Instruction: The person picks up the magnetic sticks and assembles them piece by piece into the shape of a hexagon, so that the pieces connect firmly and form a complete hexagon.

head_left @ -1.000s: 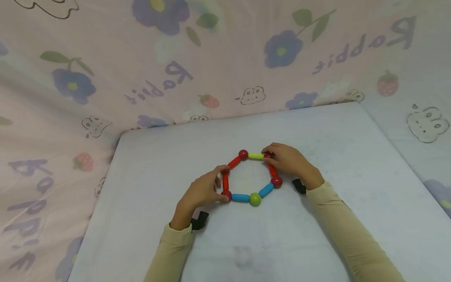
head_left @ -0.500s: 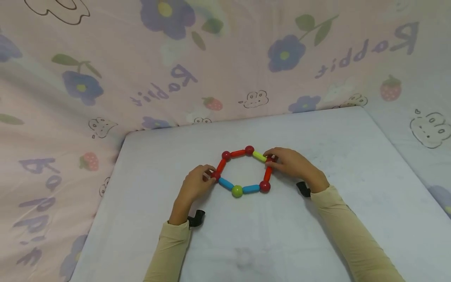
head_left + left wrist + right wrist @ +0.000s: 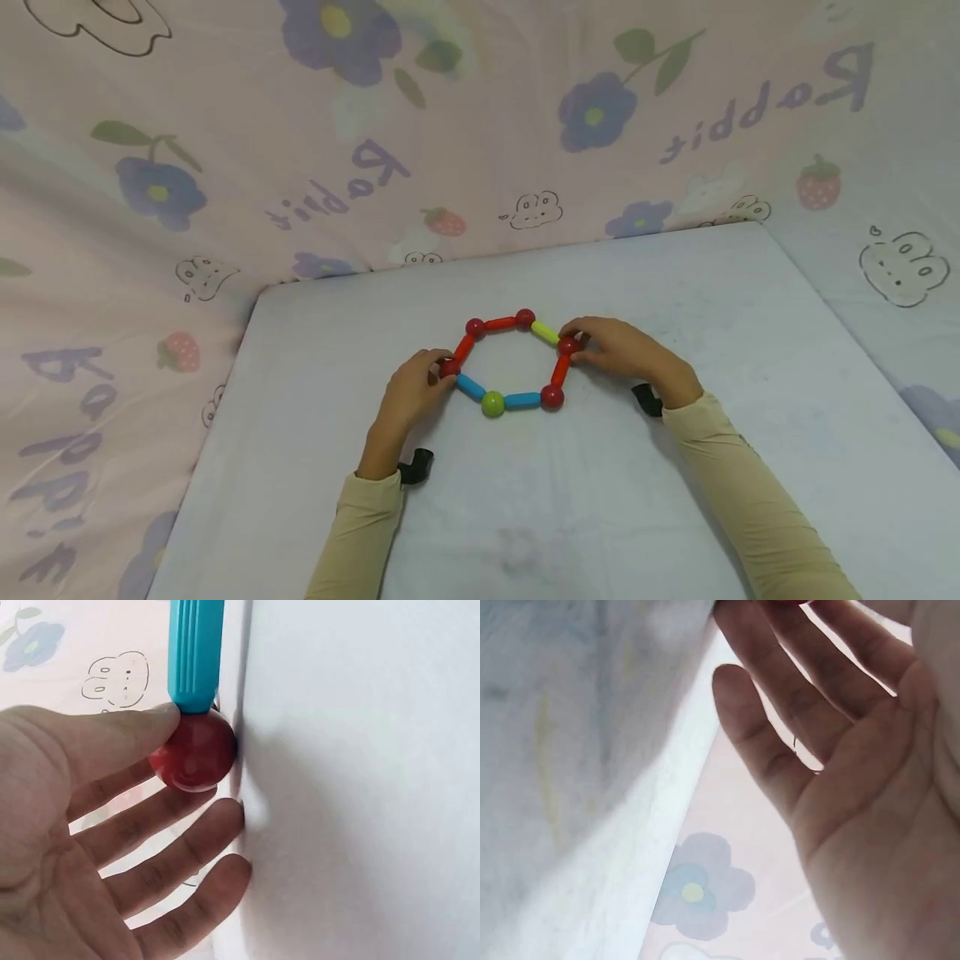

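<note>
A six-sided ring of toy building rods and balls lies on the white table [image 3: 585, 517]. It joins red balls [image 3: 525, 318], one green ball [image 3: 492, 404], red rods [image 3: 501, 322], blue rods [image 3: 522, 401] and a yellow-green rod [image 3: 545, 332]. At its left corner my left hand [image 3: 411, 390] pinches a red ball [image 3: 196, 750] with thumb and index finger; a blue rod [image 3: 196, 652] sticks out from that ball. My right hand [image 3: 618, 348] pinches the red ball [image 3: 567, 345] at the right corner. Only a sliver of red shows among its fingers in the right wrist view.
A pink patterned cloth [image 3: 450, 108] hangs behind the table's back edge and along its left side. Black wrist-worn pieces [image 3: 416, 467] sit beneath both wrists, near the sleeve cuffs.
The ring has turned clockwise, its green ball shifting left. My left hand went from spanning two red balls to holding one, slightly further left. My right hand keeps its ball.
</note>
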`<state>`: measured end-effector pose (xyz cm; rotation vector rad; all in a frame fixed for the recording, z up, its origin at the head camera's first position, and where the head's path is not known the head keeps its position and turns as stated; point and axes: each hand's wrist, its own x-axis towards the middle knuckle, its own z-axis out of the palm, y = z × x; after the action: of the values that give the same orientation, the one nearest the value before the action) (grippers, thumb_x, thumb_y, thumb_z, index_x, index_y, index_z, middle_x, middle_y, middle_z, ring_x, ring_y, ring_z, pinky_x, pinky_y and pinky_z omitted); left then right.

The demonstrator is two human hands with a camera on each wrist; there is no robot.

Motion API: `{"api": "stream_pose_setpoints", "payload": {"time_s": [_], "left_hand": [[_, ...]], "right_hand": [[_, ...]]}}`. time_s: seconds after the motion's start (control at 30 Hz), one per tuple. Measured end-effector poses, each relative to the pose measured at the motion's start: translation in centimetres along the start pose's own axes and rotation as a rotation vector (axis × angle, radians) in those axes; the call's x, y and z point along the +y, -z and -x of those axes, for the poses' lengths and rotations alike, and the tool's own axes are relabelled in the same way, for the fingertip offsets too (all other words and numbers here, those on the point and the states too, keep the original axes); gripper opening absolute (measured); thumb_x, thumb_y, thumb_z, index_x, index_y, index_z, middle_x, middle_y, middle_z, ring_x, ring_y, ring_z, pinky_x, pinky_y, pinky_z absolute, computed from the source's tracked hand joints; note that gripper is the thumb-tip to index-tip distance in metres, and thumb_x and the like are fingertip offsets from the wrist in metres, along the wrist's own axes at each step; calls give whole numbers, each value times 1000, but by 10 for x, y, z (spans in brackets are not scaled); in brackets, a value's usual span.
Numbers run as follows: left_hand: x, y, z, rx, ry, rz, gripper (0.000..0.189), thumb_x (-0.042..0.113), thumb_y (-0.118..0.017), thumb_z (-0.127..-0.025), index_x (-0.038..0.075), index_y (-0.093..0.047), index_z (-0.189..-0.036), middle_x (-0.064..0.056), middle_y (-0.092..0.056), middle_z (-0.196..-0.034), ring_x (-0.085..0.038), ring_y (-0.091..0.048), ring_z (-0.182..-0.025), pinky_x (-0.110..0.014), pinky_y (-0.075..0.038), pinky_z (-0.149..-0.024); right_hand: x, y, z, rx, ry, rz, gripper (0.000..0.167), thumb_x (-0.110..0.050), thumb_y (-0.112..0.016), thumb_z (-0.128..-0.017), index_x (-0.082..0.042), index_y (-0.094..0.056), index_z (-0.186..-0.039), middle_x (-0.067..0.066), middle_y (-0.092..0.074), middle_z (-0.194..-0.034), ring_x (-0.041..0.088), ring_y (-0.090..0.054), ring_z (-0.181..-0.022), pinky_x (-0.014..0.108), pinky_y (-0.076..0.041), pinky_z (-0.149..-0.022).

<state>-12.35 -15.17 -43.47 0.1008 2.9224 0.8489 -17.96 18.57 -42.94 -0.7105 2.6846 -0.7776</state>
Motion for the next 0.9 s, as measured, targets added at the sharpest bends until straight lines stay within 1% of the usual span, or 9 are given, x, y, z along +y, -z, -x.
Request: {"api": "stream_pose_setpoints", "payload": {"time_s": [0.13, 0.33, 0.43, 0.57, 0.73, 0.9], "left_hand": [[-1, -1, 0, 22, 15, 20, 35, 24, -72, -92, 19, -65, -126, -4, -68, -111, -19, -58, -87, -32, -49, -73], [-3, -1, -1, 40, 21, 27, 35, 24, -71, -93, 19, -65, -127, -4, -68, -107, -18, -58, -83, -29, -47, -68], [-4, 0, -1, 38, 26, 26, 35, 23, -70, -94, 19, -65, -128, -4, -69, -107, -18, -58, -84, -28, -46, -68], [-6, 0, -1, 29, 10, 22, 35, 22, -69, -94, 19, -65, -128, -4, -69, -107, -18, -58, -83, -28, -45, -67], [-11, 1, -1, 41, 6, 16, 33, 21, -68, -95, 21, -65, -128, -5, -69, -111, -18, -57, -83, -28, -44, -67], [-12, -1, -1, 53, 8, 35, 34, 22, -70, -93, 21, -66, -127, -5, -69, -107, -18, -56, -80, -27, -41, -65]], "right_hand": [[0, 1, 0, 17, 26, 20, 40, -20, -74, -90, -13, -62, -127, 3, -69, -118, 23, -63, -109, 46, -52, -97], [5, 2, -1, 59, 57, 74, 38, -16, -73, -90, -12, -62, -126, 4, -69, -115, 23, -65, -105, 47, -53, -95], [8, 0, 0, 65, 53, 72, 38, -15, -73, -90, -12, -62, -126, 4, -70, -115, 23, -65, -105, 47, -53, -96], [11, -1, 1, 67, 54, 63, 38, -15, -73, -90, -11, -62, -126, 5, -70, -115, 23, -66, -106, 48, -53, -96], [13, -2, 1, 64, 63, 59, 38, -15, -73, -91, -12, -61, -127, 5, -70, -115, 23, -66, -106, 48, -53, -96], [9, -2, 0, 63, 60, 44, 38, -15, -74, -90, -14, -62, -125, 2, -70, -115, 22, -65, -104, 46, -54, -94]]}}
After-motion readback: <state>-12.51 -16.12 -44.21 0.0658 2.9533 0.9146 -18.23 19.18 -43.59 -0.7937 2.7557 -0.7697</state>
